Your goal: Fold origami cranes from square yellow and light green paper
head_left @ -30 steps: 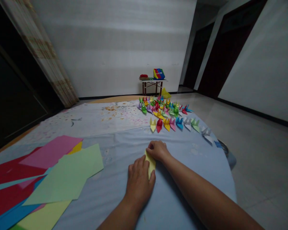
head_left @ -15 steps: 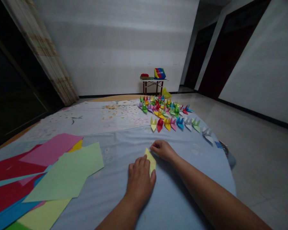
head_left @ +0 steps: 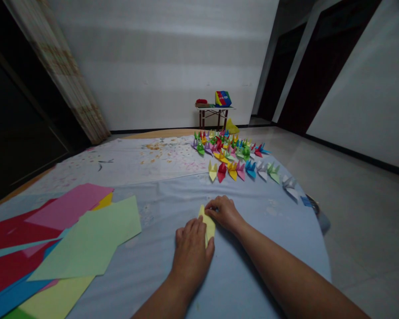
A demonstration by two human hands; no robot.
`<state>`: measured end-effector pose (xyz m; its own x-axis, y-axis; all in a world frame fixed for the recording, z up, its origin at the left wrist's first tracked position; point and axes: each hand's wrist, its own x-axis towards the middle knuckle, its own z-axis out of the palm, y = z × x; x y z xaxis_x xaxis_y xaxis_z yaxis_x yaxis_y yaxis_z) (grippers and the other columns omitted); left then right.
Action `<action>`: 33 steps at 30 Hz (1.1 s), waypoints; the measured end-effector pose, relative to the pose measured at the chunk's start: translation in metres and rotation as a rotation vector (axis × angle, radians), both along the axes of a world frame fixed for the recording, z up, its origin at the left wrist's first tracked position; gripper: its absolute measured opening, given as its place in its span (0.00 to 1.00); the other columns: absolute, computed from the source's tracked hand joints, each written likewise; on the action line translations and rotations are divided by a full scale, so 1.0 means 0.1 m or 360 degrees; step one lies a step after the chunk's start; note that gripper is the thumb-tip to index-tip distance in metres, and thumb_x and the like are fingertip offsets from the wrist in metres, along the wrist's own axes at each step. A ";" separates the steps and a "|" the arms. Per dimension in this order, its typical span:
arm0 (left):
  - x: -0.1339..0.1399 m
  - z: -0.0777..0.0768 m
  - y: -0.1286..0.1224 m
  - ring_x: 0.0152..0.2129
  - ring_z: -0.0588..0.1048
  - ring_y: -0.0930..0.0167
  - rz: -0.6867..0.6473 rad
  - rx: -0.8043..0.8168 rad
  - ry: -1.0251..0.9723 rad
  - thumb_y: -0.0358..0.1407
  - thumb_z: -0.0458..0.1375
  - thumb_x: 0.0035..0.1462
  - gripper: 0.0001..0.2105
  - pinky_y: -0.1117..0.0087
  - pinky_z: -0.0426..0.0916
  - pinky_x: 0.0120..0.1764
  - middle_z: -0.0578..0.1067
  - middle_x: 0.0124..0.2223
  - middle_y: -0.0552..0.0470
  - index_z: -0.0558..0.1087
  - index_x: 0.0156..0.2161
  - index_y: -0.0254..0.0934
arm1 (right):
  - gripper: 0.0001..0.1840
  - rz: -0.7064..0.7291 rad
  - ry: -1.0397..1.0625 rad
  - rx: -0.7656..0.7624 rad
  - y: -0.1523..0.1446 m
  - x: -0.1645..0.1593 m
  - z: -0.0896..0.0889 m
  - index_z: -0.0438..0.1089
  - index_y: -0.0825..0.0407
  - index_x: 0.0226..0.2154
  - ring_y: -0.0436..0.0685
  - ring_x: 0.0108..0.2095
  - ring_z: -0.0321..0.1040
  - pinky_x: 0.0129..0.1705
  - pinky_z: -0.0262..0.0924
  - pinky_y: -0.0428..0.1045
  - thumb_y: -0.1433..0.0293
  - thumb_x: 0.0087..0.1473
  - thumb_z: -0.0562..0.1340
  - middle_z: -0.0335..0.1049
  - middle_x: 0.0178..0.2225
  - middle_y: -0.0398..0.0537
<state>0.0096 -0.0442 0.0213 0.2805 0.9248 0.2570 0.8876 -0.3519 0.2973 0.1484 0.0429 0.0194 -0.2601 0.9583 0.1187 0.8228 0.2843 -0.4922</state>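
A folded piece of pale yellow paper [head_left: 210, 227] lies on the blue cloth in front of me, its narrow tip pointing away. My left hand [head_left: 192, 243] rests flat over its left side and holds it down, with the thumb at the near right edge. At the upper right edge of the paper, the fingertips of my right hand [head_left: 223, 212] are pinched together on it. Part of the paper is hidden beneath my left fingers.
Loose coloured sheets, among them a light green sheet [head_left: 93, 241] and a pink sheet [head_left: 73, 204], overlap at the left. Several folded paper cranes [head_left: 232, 171] stand in rows at the far right. A small table [head_left: 216, 108] with a colourful box [head_left: 223, 99] stands by the wall.
My right hand has moved slightly left, from beside the paper's tip onto its upper right edge. My left hand stays on the paper. The view has shifted a little.
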 end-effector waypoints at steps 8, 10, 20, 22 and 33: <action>-0.06 -0.01 0.03 0.51 0.62 0.64 0.0008 -0.0080 -0.0223 0.35 0.46 0.58 0.12 0.54 0.57 0.50 0.67 0.52 0.45 0.68 0.44 0.36 | 0.07 0.0012 0.0009 -0.0009 0.01 0.02 0.00 0.73 0.43 0.32 0.54 0.38 0.58 0.38 0.43 0.49 0.64 0.49 0.60 0.68 0.31 0.43; -0.12 -0.01 0.09 0.49 0.64 0.67 -0.0002 -0.0145 -0.0386 0.34 0.42 0.59 0.14 0.57 0.59 0.49 0.69 0.49 0.47 0.69 0.42 0.38 | 0.07 0.0016 0.0014 -0.0015 0.01 0.02 0.01 0.73 0.44 0.32 0.54 0.37 0.59 0.38 0.43 0.49 0.64 0.49 0.60 0.68 0.31 0.43; -0.29 -0.10 0.25 0.46 0.67 0.67 -0.0063 -0.0125 -0.0642 0.31 0.53 0.51 0.16 0.59 0.62 0.50 0.70 0.47 0.47 0.66 0.47 0.37 | 0.08 0.0094 0.0046 -0.0052 0.02 0.06 0.03 0.73 0.44 0.32 0.54 0.37 0.59 0.40 0.45 0.49 0.65 0.50 0.58 0.68 0.31 0.43; -0.28 -0.10 0.23 0.45 0.67 0.66 -0.0071 -0.0052 -0.0595 0.32 0.53 0.51 0.14 0.58 0.62 0.50 0.71 0.46 0.47 0.67 0.46 0.37 | 0.09 0.0145 0.0055 -0.0076 0.01 0.09 0.05 0.73 0.44 0.33 0.54 0.38 0.59 0.41 0.45 0.49 0.63 0.49 0.59 0.68 0.32 0.43; -0.20 0.00 0.14 0.45 0.67 0.66 -0.0157 0.0044 -0.0269 0.34 0.49 0.57 0.12 0.59 0.64 0.48 0.71 0.45 0.46 0.71 0.43 0.38 | 0.16 0.0253 0.0065 -0.0084 0.02 0.15 0.02 0.72 0.42 0.36 0.55 0.40 0.58 0.41 0.46 0.50 0.59 0.41 0.66 0.67 0.34 0.44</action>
